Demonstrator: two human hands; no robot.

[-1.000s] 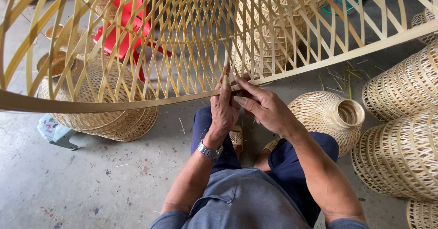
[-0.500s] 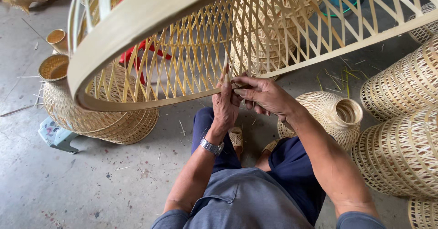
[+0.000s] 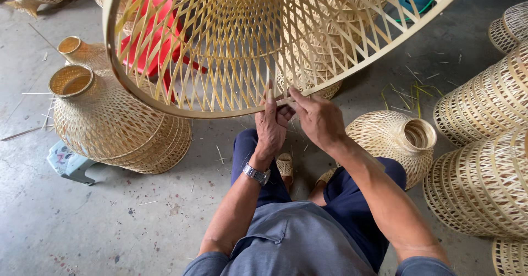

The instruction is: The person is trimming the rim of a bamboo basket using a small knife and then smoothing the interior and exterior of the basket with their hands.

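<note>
A large open-weave bamboo frame (image 3: 231, 45) with a round rim fills the upper view, tilted with its opening toward me. My left hand (image 3: 270, 126), with a metal watch on the wrist, grips the lower rim (image 3: 220, 112) from below. Beside it, my right hand (image 3: 314, 116) pinches a thin bamboo strip (image 3: 286, 101) at the same spot on the rim. Both hands touch each other there. My knees in dark blue trousers are below the hands.
A stack of woven bamboo lampshades (image 3: 110, 122) stands at the left. One woven shade (image 3: 393, 144) lies on its side at my right knee, with larger ones (image 3: 484, 160) at the right edge. A red plastic chair (image 3: 148, 39) shows through the frame. Bamboo slivers litter the concrete floor (image 3: 110, 226).
The big frame has turned and swung right, so its full round rim now faces me. Both hands stayed at the lower rim, working the strip.
</note>
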